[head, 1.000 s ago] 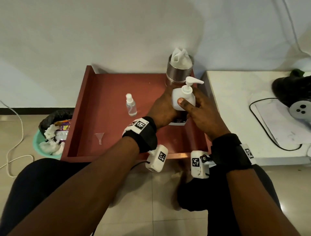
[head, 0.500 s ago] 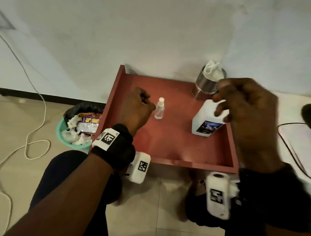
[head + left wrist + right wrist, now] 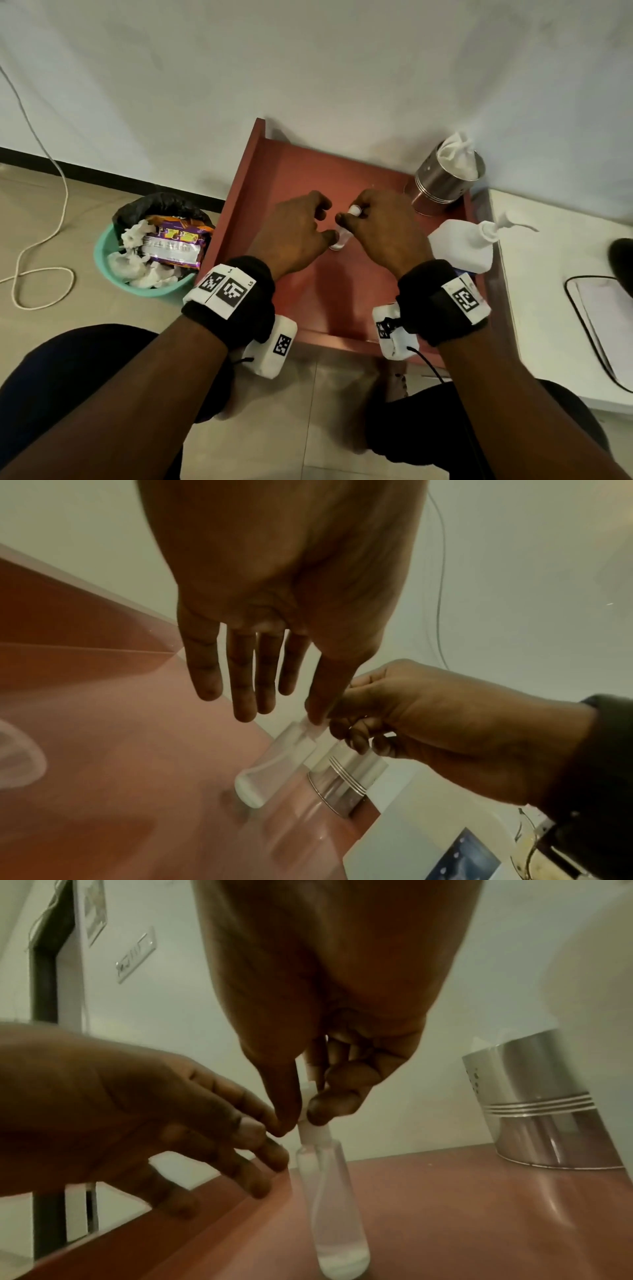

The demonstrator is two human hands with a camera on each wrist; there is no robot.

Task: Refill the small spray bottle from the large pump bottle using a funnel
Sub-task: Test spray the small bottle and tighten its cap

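Note:
The small clear spray bottle (image 3: 340,240) (image 3: 334,1191) stands upright near the middle of the red tray (image 3: 274,164), with a little liquid at its bottom. My right hand (image 3: 349,215) (image 3: 303,1118) pinches its white spray cap (image 3: 313,1131) from above. My left hand (image 3: 325,222) (image 3: 284,710) lies beside the bottle with fairly straight fingers, its thumb touching the bottle near the top. The large white pump bottle (image 3: 462,246) stands at the tray's right side, free of both hands. My left wrist hides the funnel in the head view.
A steel can (image 3: 442,185) (image 3: 541,1110) stuffed with tissue stands at the tray's back right corner. A green bin (image 3: 113,260) of rubbish sits on the floor to the left. A white table (image 3: 555,274) with a black cable adjoins the tray's right side.
Both hands let go of the pump bottle and moved left to the spray bottle. My right hand took hold of its cap. The head view swung left.

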